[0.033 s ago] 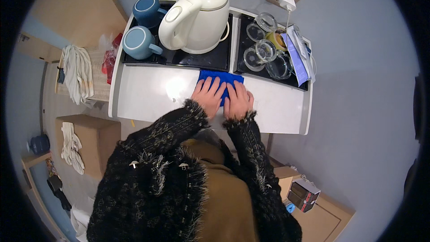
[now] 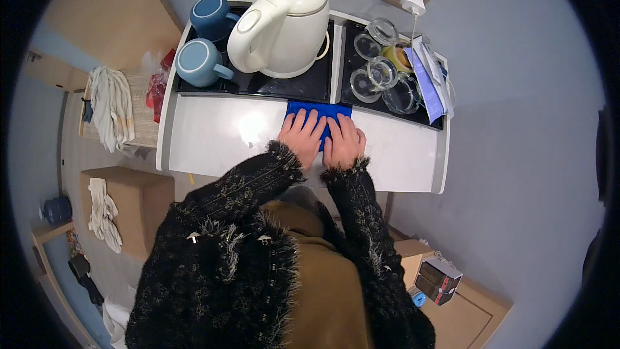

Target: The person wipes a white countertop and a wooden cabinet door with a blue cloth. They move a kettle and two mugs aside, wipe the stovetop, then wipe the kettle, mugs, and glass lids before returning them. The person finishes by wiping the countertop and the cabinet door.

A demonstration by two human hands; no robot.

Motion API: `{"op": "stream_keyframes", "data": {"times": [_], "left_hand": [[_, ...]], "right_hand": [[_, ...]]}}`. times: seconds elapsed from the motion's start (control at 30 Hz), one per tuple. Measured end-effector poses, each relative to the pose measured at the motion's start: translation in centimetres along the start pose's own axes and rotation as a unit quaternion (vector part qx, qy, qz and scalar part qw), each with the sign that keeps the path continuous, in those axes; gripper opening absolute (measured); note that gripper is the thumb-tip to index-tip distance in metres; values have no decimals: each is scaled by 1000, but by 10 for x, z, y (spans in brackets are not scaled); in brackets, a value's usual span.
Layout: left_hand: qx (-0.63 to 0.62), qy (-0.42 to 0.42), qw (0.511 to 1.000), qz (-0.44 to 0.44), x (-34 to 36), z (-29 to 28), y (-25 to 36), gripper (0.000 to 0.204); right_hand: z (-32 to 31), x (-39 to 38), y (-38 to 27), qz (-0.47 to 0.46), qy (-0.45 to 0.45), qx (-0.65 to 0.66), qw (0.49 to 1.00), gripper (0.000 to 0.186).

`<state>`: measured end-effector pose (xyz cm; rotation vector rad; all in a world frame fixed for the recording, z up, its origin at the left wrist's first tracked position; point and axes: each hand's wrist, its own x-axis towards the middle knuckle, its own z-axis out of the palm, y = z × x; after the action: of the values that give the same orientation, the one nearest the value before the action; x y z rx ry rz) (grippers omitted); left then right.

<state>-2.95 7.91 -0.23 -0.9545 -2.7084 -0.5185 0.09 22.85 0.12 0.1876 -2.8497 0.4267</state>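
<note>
So the white worktop runs out to both sides of the hands, glossy enough that a light glare sits just left of the left hand. It has a raised rim at its ends, and a grey-blue wall stands well off past the right hand. Straight beyond the left hand there's a black tray with a big cream kettle, plus two blue mugs farther out and to the left. Beyond the right hand a second black tray has clear glassware on it. Way off to the left of both hands, lower down, there's a brown box-shaped block with a pale cloth draped on it.

The blue cloth lies flat on the worktop, right under both hands, its far edge close up to the trays. That edge runs left to right, tipping slightly nearer on the right. What shows looks a bit longer sideways than front to back (the hands cover a lot of it, so no swearing to the long axis). Both hands are laid out flat with fingers extended, pointing away from the body, pressing on the cloth and not pinching it.
</note>
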Motion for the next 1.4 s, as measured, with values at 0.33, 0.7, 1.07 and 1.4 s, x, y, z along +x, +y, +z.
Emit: {"op": "stream_keyframes", "data": {"times": [0.33,0.7,1.07,1.4], "left_hand": [[-41,-118,992,33,-31,-20,30,64],[-47,-28,998,21,38,24,67,59],[-54,-111,991,52,25,28,125,63],[-50,-67,995,54,72,57,152,61]], "right_hand": [[-27,-59,-2,-15,-53,17,998,57],[-37,-24,77,8,-19,-4,1000,49],[-73,-82,119,3,-73,-3,997,52],[-71,-68,173,4,-36,0,999,49]]}}
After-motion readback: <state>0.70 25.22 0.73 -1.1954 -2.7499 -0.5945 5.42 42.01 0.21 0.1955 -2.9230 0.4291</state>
